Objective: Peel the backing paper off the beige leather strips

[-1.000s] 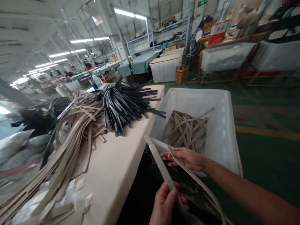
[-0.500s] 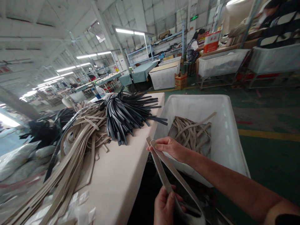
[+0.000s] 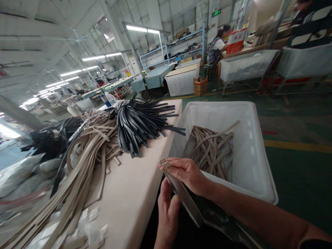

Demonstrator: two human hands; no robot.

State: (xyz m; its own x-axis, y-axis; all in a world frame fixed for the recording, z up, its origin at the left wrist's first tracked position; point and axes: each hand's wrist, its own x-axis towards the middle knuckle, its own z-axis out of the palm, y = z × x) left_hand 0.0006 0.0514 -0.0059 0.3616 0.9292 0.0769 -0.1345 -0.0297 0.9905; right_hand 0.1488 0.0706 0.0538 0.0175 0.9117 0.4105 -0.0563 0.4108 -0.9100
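Note:
My right hand (image 3: 190,173) is closed on a beige strap (image 3: 187,200), pinching its two ends together near the table edge. The doubled strap slants down from those fingers, its halves lying close together. Just left of the strap is my left hand (image 3: 167,212), thumb and forefinger apart; I cannot tell whether its fingertips touch the strap. Beyond my right hand, a white plastic bin (image 3: 249,152) holds a loose heap of beige straps (image 3: 210,148). On the table (image 3: 129,186) lie a tied bundle of black straps (image 3: 137,126) and a long bunch of beige straps (image 3: 77,190).
Clear plastic bags (image 3: 20,176) sit at the left. Farther off are a cardboard box (image 3: 200,86), white carts (image 3: 246,67), and a seated person (image 3: 216,46) at a bench with a red and white can (image 3: 236,40). A yellow line (image 3: 298,146) crosses the green floor.
The strap's two halves, spread apart before, now lie together. My left hand has loosened from the strap and moved up and left. My right hand, still pinching the ends, has lowered slightly.

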